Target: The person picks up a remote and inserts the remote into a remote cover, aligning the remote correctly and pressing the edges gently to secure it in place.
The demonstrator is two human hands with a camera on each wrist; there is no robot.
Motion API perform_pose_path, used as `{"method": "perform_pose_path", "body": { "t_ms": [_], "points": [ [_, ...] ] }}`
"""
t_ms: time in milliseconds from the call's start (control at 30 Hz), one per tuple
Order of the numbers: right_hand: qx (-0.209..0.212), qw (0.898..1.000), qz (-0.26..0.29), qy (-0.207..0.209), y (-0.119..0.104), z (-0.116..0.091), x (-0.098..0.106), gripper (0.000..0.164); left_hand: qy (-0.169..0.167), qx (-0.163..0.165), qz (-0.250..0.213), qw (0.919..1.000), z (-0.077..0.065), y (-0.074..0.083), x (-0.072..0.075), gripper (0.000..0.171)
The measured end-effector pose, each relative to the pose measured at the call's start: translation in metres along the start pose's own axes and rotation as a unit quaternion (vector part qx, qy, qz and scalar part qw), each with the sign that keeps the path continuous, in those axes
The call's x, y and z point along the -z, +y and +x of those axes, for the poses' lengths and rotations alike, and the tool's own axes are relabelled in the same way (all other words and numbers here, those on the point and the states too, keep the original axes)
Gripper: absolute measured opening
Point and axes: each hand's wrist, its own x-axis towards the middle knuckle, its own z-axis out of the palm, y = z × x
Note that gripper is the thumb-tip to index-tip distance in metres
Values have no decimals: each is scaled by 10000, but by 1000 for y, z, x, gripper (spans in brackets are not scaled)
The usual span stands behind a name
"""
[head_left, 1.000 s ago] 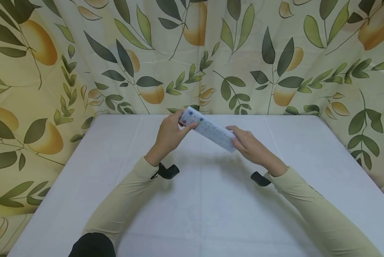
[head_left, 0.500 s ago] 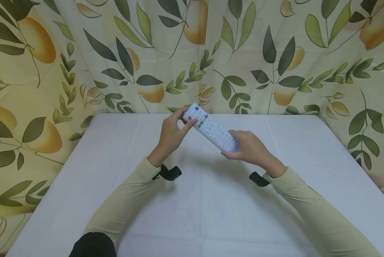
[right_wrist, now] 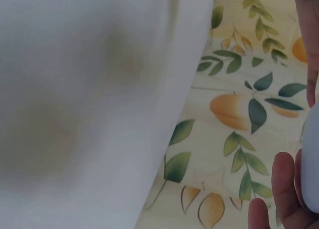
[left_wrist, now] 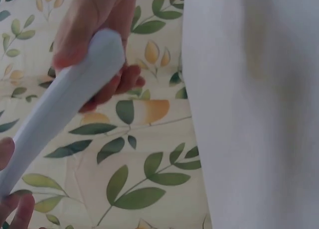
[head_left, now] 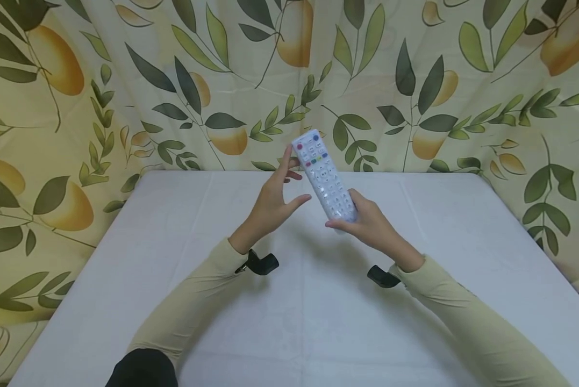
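A white remote control (head_left: 329, 183), with rows of pale buttons and several coloured ones near its top, is raised over the back of the table in a clear, shiny wrapping. My right hand (head_left: 375, 221) grips its lower end, thumb across the front. Beside its upper left edge is my left hand (head_left: 272, 201), fingers extended and thumb spread away from it. From the left wrist, the remote's smooth side (left_wrist: 55, 107) runs up to the right hand (left_wrist: 92, 20). Only the remote's rounded end (right_wrist: 311, 169) shows at the right wrist view's edge, with curled fingertips (right_wrist: 284, 179) beside it.
A white cloth (head_left: 299, 312) covers the table, whose back edge meets a hanging curtain (head_left: 270, 80) printed with leaves and fruit. Black wrist cameras (head_left: 264, 264) sit below both hands. A dark rounded object (head_left: 143, 368) shows at the lower left.
The remote has turned from slanting to more upright, its button face now toward the head camera. My left hand has loosened its pinch on the top end; my right thumb has shifted across the front.
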Motion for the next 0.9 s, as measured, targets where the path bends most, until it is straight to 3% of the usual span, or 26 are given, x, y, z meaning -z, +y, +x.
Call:
{"method": "perform_pose_path", "body": {
  "t_ms": [133,267,400,533,667,800,900],
  "points": [
    [-53,9978,400,-523,-2,2,-2,65,-34,-77,-54,9999,2,4,-6,93],
    [-2,9887,934,-1175,-3,4,3,54,31,-1,-250,9997,3,3,-7,86],
    [-3,9806,1287,-1477,0,6,8,48,45,117,-450,9989,3,1,-9,82],
    [-34,9835,1326,-1232,3,10,7,50,46,414,-513,9978,6,-3,-15,73],
    [-52,9877,1324,-830,6,20,3,56,-155,1038,-537,9930,12,-12,-24,67],
    [-208,9937,999,-473,13,38,-3,58,-515,1612,-601,9837,19,-26,-32,76],
    [-485,9968,479,-421,21,53,-8,63,-711,1850,-568,9785,25,-38,-39,78]
  ]
}}
